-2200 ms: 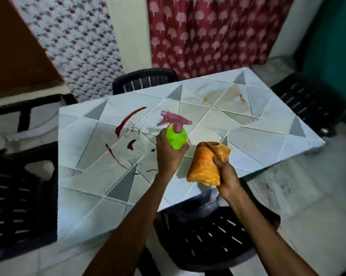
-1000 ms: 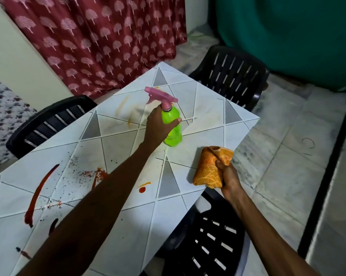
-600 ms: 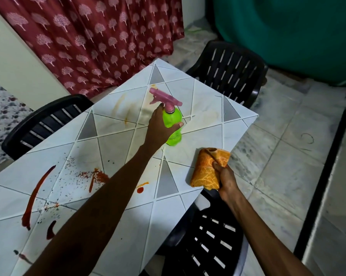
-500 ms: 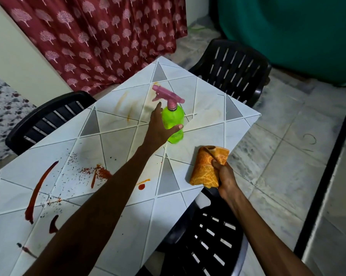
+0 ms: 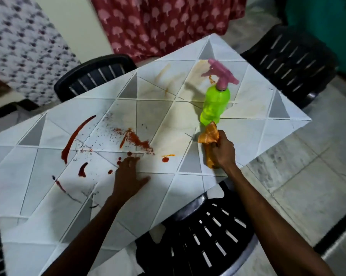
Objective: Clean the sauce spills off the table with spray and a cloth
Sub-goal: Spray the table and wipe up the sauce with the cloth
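Black slatted chair point(image 5: 208, 232), red tree-print curtain point(image 5: 158, 22), teal wall point(image 5: 323, 16), marbled floor tiles point(image 5: 307, 186)

No lettering, label, brand or number can be read anywhere, even on the spray bottle point(image 5: 215, 104).

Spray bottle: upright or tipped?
Upright: the bottle stands on its base on the table, pink trigger on top.

Our left hand point(image 5: 128, 176) lies palm-down, fingers toward 12 o'clock, thumb splayed. Our right hand point(image 5: 222, 152), at its 3 o'clock, fists round cloth point(image 5: 208, 136).
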